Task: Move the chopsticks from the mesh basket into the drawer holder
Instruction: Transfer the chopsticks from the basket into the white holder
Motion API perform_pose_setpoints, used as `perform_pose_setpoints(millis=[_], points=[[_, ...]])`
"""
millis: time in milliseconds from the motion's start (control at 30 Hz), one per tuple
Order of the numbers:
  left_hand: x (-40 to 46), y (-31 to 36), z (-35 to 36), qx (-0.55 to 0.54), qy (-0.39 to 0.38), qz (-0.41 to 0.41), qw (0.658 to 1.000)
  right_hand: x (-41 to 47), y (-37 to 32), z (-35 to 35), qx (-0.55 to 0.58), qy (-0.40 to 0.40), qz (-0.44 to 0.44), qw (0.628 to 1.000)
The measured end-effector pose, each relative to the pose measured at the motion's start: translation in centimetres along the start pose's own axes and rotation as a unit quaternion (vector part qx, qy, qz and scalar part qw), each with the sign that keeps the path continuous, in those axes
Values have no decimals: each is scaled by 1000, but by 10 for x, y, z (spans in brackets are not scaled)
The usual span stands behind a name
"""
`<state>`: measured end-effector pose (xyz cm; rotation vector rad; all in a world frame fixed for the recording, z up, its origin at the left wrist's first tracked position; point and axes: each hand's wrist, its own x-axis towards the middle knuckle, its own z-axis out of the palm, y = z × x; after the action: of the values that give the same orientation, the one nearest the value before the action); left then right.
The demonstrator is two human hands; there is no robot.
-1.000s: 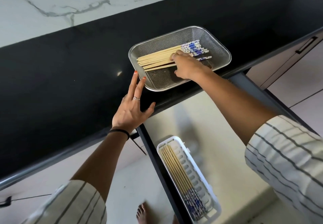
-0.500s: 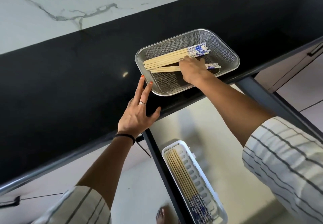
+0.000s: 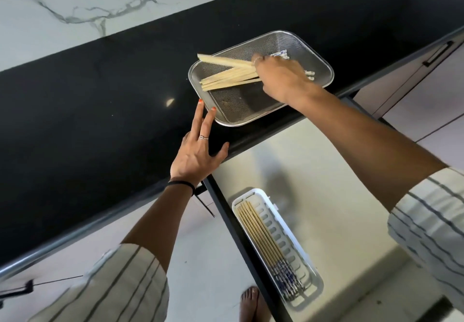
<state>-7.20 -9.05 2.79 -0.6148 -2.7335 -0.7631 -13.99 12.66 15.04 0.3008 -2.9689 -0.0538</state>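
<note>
The step in hand is the picking up of another bundle of chopsticks point(image 3: 229, 75) from the mesh basket point(image 3: 324, 67), which stands on the black surface point(image 3: 100, 95) at its near edge. The right hand point(image 3: 278, 77) is inside the basket, its fingers point(image 3: 258, 60) curled around the chopsticks near their patterned ends; the plain ends fan out to the left, and some rise over the far left rim. How many it really grips, I cannot tell. The left hand point(image 3: 198, 151) rests flat on the surface just beside the near left corner of the basket, fingers straight and spread, holding nothing. The white drawer holder point(image 3: 311, 289) lies in the open drawer point(image 3: 313, 171) below, already with a row of chopsticks point(image 3: 261, 236) in it. I judge that the next move calls for a lift clear of the rim, then a turn to lay them parallel to that row.
</note>
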Motion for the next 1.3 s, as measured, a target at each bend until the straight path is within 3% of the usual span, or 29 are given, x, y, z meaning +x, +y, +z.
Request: perform_pose_setpoints(millis=[200, 333, 500, 700, 800, 1000, 1300], points=[[0, -1, 0, -1, 3, 2, 1000, -46, -19, -42, 160, 60, 65, 983], [0, 1, 0, -2, -3, 2, 1000, -111, -32, -39, 371, 41, 113, 921], [0, 1, -2, -20, -11, 8, 1000, -204, -53, 12, 522, -46, 189, 831], [0, 2, -2, -18, -14, 2, 1000, -283, -75, 85, 489, -187, 290, 801], [0, 2, -2, -25, -9, 6, 1000, -299, -82, 112, 441, -236, 324, 803], [1, 0, -1, -20, -2, 5, 1000, -299, -89, 144, 303, -261, 345, 849], [1, 1, -1, -19, -2, 4, 1000, -306, -107, 159, 186, -241, 276, 912]])
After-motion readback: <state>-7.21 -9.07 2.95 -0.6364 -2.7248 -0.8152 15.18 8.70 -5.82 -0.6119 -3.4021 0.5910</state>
